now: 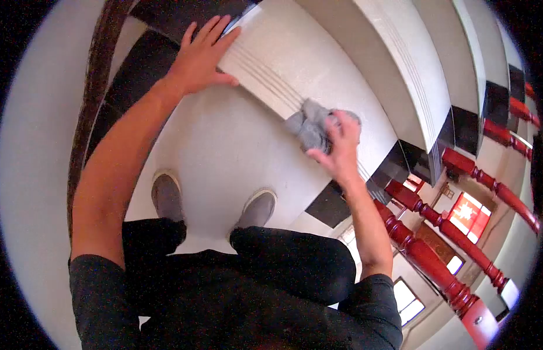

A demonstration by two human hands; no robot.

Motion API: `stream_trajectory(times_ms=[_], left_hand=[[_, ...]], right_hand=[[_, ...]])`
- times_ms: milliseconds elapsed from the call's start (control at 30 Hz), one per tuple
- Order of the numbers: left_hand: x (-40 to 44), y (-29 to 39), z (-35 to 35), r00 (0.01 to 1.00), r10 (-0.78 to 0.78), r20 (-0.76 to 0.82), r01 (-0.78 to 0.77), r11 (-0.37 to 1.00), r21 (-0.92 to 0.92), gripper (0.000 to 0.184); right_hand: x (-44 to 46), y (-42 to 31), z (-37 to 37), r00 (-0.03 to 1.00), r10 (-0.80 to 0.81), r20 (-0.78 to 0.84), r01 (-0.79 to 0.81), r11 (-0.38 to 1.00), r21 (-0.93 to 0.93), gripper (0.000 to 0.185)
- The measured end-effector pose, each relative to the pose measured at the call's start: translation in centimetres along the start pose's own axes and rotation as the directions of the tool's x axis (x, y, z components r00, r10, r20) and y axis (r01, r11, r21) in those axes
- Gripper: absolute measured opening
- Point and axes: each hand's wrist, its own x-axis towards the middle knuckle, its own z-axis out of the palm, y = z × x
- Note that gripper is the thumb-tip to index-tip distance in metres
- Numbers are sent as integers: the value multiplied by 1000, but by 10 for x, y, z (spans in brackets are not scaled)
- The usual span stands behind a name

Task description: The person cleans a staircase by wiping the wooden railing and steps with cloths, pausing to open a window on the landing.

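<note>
Crumpled under my right hand (343, 143) is a grey cloth (312, 128), pressed onto the front edge of a pale stair tread (295, 49). The fingers of that hand curl over the cloth. My left hand (204, 61) lies with fingers spread at the left end of the same step, close to the black side border. A small bluish thing shows beside its fingertips, too little of it visible to name. Grooved lines run along the tread's edge between the two hands.
Further pale steps (394, 35) rise toward the upper right. Dark red balusters (423, 256) line the right side, with a lower room seen through them. A black tiled border (140, 64) and a wall stand at left. My grey shoes (166, 195) rest on the step below.
</note>
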Motion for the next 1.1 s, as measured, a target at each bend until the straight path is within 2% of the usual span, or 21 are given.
stream_trajectory(times_ms=[133, 200, 233, 300, 367, 433, 500, 567, 600, 633, 700, 733, 767, 800, 833, 900, 933, 1000, 1033, 1067, 1100], left_hand=[[3, 11, -20, 998, 6, 60, -6, 1000, 14, 114], [3, 12, -23, 996, 25, 87, -26, 1000, 18, 115], [4, 9, -23, 994, 17, 107, -19, 1000, 17, 118], [5, 12, -25, 992, 21, 121, -23, 1000, 18, 122], [6, 13, -25, 989, -13, 147, 7, 999, 43, 122], [3, 11, -23, 990, 9, 140, -15, 999, 43, 122], [5, 12, -23, 992, -3, 130, -5, 998, 59, 121], [6, 10, -21, 994, 20, 106, -28, 997, 73, 122], [5, 9, -19, 996, 35, 86, -42, 996, 80, 123], [-1, 7, -15, 994, 48, 98, -56, 995, 83, 123], [4, 3, -15, 997, 43, 70, -47, 997, 55, 122], [10, 7, -24, 998, 51, 48, -53, 997, 61, 122], [10, 12, -34, 994, 36, 105, -42, 998, 56, 114], [8, 14, -42, 985, 19, 174, -28, 998, 51, 107], [7, 4, -46, 984, 20, 176, -30, 998, 56, 107], [4, -25, -59, 957, 95, 275, 6, 939, -344, 88], [-6, -14, -87, 972, 101, 214, -23, 941, -337, 74], [-38, -25, -116, 969, 154, 194, -106, 965, -238, 69], [-60, -36, -131, 951, 123, 284, -15, 935, -355, 64], [-84, -43, -147, 921, 98, 377, 89, 889, -450, 60], [-108, -43, -168, 856, 2, 516, 330, 767, -550, 55]], right_hand=[[-36, 6, 15, 992, 121, 17, -115, 970, -216, 64], [-51, 21, 10, 967, 254, -9, -251, 961, 114, 56], [-61, 31, 1, 959, 280, -40, -275, 957, 95, 56], [-90, 56, -25, 829, 466, -309, -422, 884, 201, 44], [-118, 100, -40, 630, 672, -390, -612, 738, 283, 36], [-131, 147, -34, 438, 746, -502, -792, 584, 176, 39], [-99, 162, -14, 260, 833, -488, -964, 253, -80, 47], [-40, 120, 11, 505, 708, -493, -862, 433, -262, 46], [-10, 94, 33, 614, 633, -471, -779, 584, -230, 39], [19, 53, 41, 756, 475, -450, -593, 788, -164, 35], [54, -13, 81, 934, 216, -283, -256, 960, -112, 32], [65, -48, 84, 993, 78, -93, -86, 993, -84, 33], [62, -70, 80, 986, -52, -157, 76, 986, 148, 34], [58, -84, 79, 957, -158, -242, 241, 899, 366, 35], [49, -83, 79, 957, -156, -246, 241, 898, 369, 35], [14, -69, 70, 960, 193, -204, -16, 762, 647, 44], [-4, -52, 53, 944, 244, -223, -58, 787, 614, 42], [-49, 13, 14, 881, 394, -261, -212, 823, 527, 38], [-78, 45, -2, 792, 527, -310, -357, 810, 464, 39], [-107, 79, -15, 650, 699, -298, -543, 702, 461, 40], [-127, 107, -35, 581, 731, -357, -607, 682, 408, 40]])
